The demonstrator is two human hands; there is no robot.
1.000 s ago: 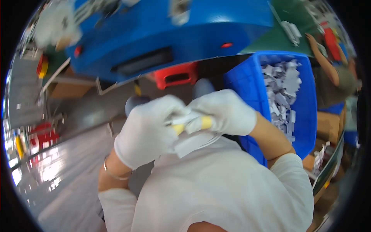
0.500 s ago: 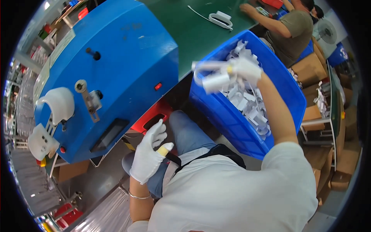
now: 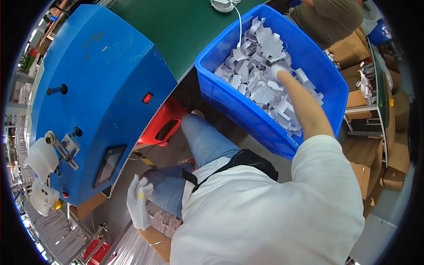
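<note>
My right hand [image 3: 274, 73], in a white glove, reaches down among white folded paper pieces [image 3: 265, 95] that fill a large blue bin [image 3: 247, 112]. Its fingers blur into the white scraps, so what they hold, if anything, cannot be made out. My left hand [image 3: 139, 202], gloved in white with a yellow band round one digit, is raised beside my knee. Its fingers are apart and it holds nothing. A coiled white cable [image 3: 223, 5] lies at the far edge of view on the green table, and its end hangs over the bin's rim onto the pieces.
A blue machine [image 3: 101, 66] with a red switch [image 3: 147, 97] and a dark screen [image 3: 109, 165] stands at the left. Below its edge is a red stool [image 3: 170, 117]. Cardboard boxes [image 3: 353, 53] are stacked at the right. Another person [image 3: 327, 20] sits beyond the bin.
My right hand has gone from above the bin, where it held a blurred white bundle, down into the paper pieces. A white cable end now hangs into the bin. My left hand is lower and farther left.
</note>
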